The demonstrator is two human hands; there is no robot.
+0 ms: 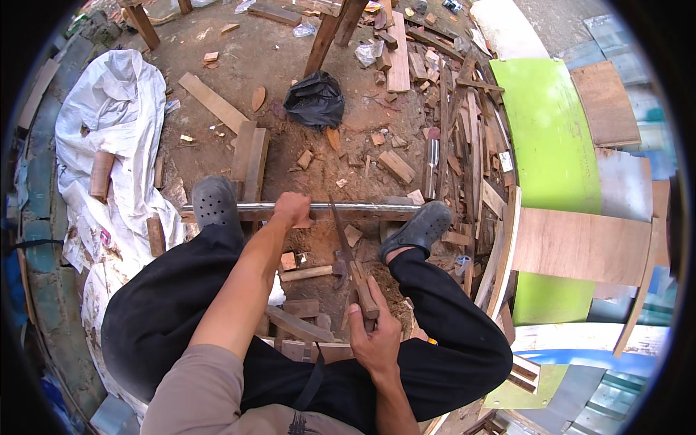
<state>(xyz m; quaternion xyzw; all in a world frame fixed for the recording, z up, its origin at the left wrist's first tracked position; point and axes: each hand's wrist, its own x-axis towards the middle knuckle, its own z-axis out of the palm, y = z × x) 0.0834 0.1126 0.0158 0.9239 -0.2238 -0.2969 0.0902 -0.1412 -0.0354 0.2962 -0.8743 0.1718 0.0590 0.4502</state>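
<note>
A shiny metal pipe [250, 206] lies crosswise along a wooden beam [362, 214]. My left hand [293, 209] is closed over the pipe, left of its middle. In my right hand [378, 335] is a handsaw with a brown wooden handle [364, 291]; the thumb and fingers press on either side of it. Its narrow dark blade [341, 230] points away from me, and the tip reaches the pipe just right of my left hand. My grey clogs [216, 202] rest at both ends of the beam.
Below the beam lies a wooden-handled tool [307, 273] among offcuts. A black plastic bag [314, 101] and loose boards [212, 101] lie beyond. White sheeting [109, 116] covers the left side. To the right are heaped wood strips [464, 130] and a green panel [547, 138].
</note>
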